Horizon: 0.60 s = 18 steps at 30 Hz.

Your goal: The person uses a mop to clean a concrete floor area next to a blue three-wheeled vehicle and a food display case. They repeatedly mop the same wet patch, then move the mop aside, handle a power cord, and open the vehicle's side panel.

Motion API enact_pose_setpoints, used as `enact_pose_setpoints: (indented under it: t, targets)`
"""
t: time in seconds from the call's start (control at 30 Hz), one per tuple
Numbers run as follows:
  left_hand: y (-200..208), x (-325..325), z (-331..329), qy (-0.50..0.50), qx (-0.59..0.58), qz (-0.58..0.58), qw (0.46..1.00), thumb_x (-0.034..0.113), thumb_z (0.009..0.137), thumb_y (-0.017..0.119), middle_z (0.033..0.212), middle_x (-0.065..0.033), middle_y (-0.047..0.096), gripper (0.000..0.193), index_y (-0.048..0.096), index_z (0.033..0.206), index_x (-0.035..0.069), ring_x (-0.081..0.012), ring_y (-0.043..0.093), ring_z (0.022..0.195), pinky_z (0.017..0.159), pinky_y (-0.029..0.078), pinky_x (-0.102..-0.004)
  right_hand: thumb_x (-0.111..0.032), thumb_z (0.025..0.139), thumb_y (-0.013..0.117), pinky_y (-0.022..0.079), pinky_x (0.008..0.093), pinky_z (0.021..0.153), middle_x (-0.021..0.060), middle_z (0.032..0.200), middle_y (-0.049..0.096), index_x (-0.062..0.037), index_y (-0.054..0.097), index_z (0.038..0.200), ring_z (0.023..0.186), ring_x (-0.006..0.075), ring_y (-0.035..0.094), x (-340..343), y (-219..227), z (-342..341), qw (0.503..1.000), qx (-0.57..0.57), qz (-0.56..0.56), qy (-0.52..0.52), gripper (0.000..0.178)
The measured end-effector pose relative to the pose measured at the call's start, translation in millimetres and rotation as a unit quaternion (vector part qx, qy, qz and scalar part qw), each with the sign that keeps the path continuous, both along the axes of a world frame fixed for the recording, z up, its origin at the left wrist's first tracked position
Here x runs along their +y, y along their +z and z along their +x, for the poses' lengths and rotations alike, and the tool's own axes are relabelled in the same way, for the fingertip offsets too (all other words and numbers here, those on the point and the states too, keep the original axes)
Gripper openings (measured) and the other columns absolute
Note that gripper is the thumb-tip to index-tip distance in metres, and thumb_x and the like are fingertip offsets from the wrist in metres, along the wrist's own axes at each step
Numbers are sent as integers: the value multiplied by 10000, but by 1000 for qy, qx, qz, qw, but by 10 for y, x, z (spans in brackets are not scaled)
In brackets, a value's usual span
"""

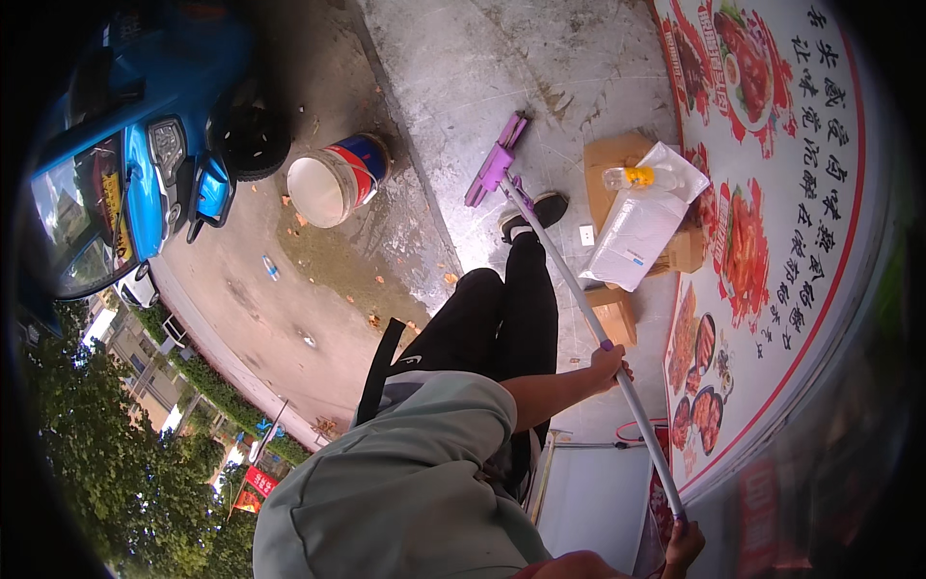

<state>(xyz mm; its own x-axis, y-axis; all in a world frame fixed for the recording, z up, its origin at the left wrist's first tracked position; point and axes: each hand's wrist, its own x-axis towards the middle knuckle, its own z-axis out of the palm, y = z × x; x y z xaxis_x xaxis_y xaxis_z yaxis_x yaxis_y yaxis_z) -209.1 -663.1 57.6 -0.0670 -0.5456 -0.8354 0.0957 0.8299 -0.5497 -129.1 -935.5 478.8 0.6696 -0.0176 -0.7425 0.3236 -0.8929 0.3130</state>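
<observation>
A mop with a purple head (495, 170) and a long grey pole (576, 289) is held in both my hands. Its head rests on the concrete floor just beyond my shoes. My left hand (608, 366) is closed round the middle of the pole. Near the pole's upper end, my right hand (684, 545) grips it, partly cut off by shadow and the picture's lower edge. Beyond the mop, to the left, stands a white, blue and red bucket (323, 188); wet ground spreads beside it.
Cardboard boxes (615, 316) stand right of the pole, with a white padded package (640, 227) and a clear bottle (641, 178) on top. A large food sign (762, 241) borders the right side. A blue vehicle (145, 183) is parked at the left. Leaves and a discarded bottle (271, 267) litter the pavement.
</observation>
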Motion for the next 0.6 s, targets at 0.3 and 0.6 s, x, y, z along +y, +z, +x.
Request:
enact_pose_setpoints:
  t: [0.3,0.6]
  targets:
    - [-323,1167,-68,-19,97,36,994,102,869,544,630,-36,364,142,403,880,110,-175,368,465,506,430,-430,-511,934,608,423,515,547,220,612,554,-10,523,708,593,461,556,887,-499,-356,994,-1,94,-57,556]
    - [-1955,5099,-420,-140,53,314,938,101,902,569,576,-113,462,116,484,877,26,-273,520,434,425,444,-458,-278,953,653,451,454,532,202,647,597,-6,601,819,589,415,602,4235,-2316,-614,931,100,301,-183,308]
